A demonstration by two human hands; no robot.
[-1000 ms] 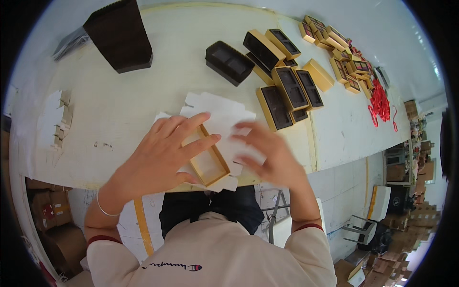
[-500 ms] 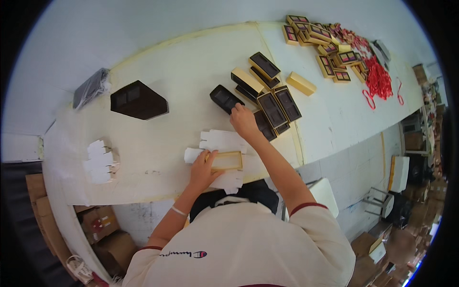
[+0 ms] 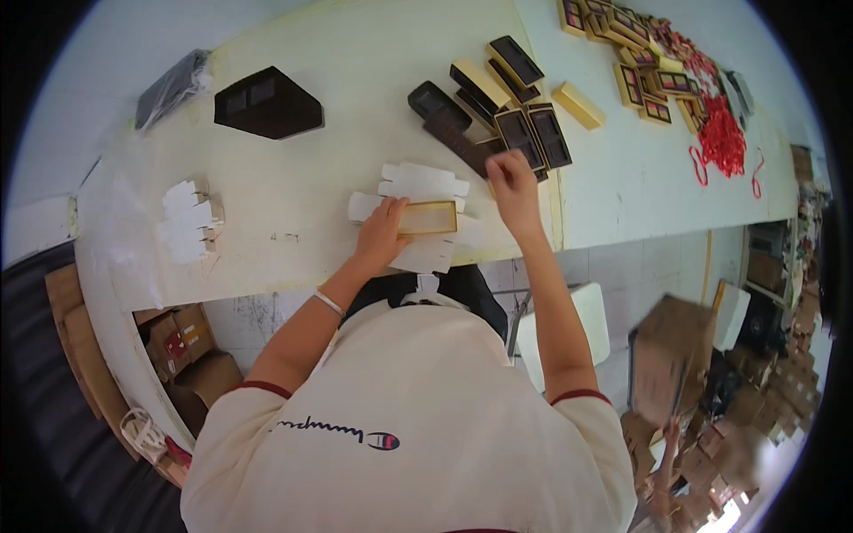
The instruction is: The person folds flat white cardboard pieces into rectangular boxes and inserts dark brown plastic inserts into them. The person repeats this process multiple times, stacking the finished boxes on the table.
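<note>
A shallow gold-rimmed tray (image 3: 428, 217) lies on an unfolded white box blank (image 3: 418, 182) near the table's front edge. My left hand (image 3: 382, 233) rests on the tray's left end and holds it down. My right hand (image 3: 510, 178) is stretched out to the right of the blank, its curled fingers at a cluster of gold boxes with dark inserts (image 3: 533, 133). A dark brown insert (image 3: 458, 142) lies just left of that hand. Whether the fingers grip anything is hidden.
A black tray box (image 3: 267, 102) and a grey packet (image 3: 169, 84) sit at the far left, and a pile of white blanks (image 3: 191, 218) at the left edge. More gold boxes (image 3: 640, 80) and red cords (image 3: 724, 142) lie far right. Cartons (image 3: 178, 338) stand under the pale table (image 3: 293, 249). Another person's hand lifts a cardboard box (image 3: 666, 373).
My right hand has stayed out at the gold boxes while the left keeps the tray down. The view has shifted, and a cardboard box carried by someone has come in at the lower right.
</note>
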